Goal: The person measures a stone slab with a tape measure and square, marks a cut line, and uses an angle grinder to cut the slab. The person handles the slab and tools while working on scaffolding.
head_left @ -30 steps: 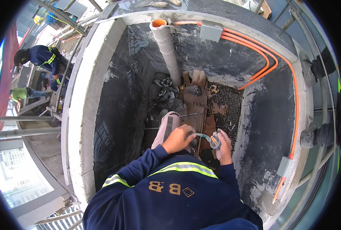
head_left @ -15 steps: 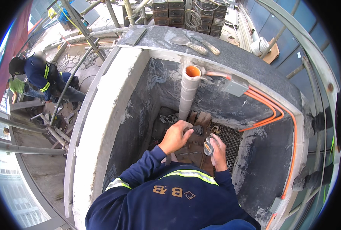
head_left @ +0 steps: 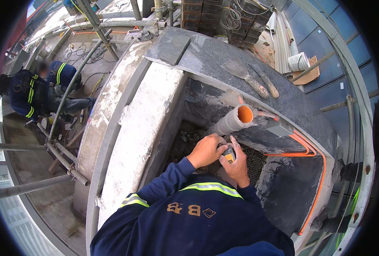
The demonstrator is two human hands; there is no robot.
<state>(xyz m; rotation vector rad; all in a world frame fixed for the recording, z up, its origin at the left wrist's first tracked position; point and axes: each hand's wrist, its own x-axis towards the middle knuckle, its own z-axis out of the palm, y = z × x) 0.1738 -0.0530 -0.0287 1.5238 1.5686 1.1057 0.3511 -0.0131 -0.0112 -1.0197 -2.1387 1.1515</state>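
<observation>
In front of my chest, over a deep dark-walled pit, my two hands meet. My right hand (head_left: pixel 237 165) is closed round a small rounded case with a yellow label, which looks like a tape measure (head_left: pixel 229 157). Against its upper edge press the thumb and bent fingers of my left hand (head_left: pixel 206 151); what lies right under those fingertips is hidden. Just beyond the hands rises a grey upright pipe (head_left: pixel 225 123) with an orange inside.
A trowel (head_left: pixel 245 77) and a second hand tool (head_left: pixel 266 81) lie on the grey stone ledge (head_left: pixel 206 53). Orange conduits (head_left: pixel 324 187) run along the right wall. A rough white wall top (head_left: pixel 140 128) borders the left. Co-workers (head_left: pixel 23 91) crouch beyond scaffold poles (head_left: pixel 76 81).
My hands have come together at the tape measure; before, they were apart, with it in the right hand. The view has shifted, and the pipe and ledge appear farther right.
</observation>
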